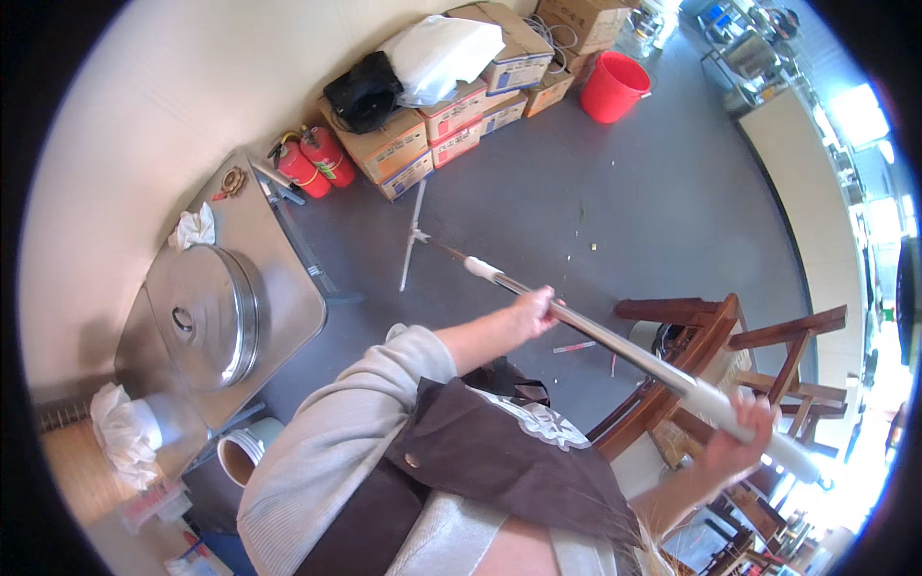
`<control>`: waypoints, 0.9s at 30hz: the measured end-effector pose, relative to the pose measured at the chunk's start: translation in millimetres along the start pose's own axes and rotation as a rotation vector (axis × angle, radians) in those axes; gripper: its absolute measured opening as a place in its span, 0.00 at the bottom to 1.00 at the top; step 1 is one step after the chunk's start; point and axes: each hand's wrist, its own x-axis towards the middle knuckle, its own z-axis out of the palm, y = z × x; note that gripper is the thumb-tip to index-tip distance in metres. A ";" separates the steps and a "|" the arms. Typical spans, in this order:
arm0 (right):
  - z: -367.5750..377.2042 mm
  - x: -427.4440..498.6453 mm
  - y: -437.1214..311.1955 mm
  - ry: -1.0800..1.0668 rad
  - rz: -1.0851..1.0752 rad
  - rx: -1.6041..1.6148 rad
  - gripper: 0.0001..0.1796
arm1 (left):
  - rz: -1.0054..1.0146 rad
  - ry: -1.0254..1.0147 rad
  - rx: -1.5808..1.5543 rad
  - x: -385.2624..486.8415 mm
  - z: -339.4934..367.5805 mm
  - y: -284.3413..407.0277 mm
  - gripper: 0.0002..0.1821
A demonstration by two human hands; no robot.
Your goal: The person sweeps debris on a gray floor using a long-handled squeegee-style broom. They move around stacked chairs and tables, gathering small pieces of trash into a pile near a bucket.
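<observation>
A long-handled floor squeegee [605, 335] runs diagonally across the view, with a metal pole and a white grip. My left hand [535, 312] is closed around the metal pole, below the white joint. Farther up, my right hand [742, 435] holds the white grip [709, 407] near its end. The thin crossbar head [410, 248] lies against the dark grey floor [504, 194], left of my left hand. Small scraps [593, 247] and a red-and-white strip [574, 347] are scattered on the floor to the right of the head.
Stacked cardboard boxes [392, 155], two fire extinguishers [302, 169] and a red bucket [614, 88] line the wall. A metal table [288, 302] at left carries a large round lidded pan [209, 317]. Wooden stools [709, 338] stand at right, close to the pole.
</observation>
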 end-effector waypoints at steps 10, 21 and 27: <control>24.2 57.1 4.7 -0.155 -0.102 -0.300 0.08 | 0.065 0.039 0.115 74.2 70.0 -19.1 0.15; -38.5 69.5 -25.4 -0.081 -0.492 -0.350 0.06 | 0.045 -0.210 0.238 84.9 191.9 -11.3 0.09; 4.7 107.8 146.5 0.022 -0.275 -0.464 0.05 | 0.138 0.180 0.107 182.0 127.9 137.2 0.07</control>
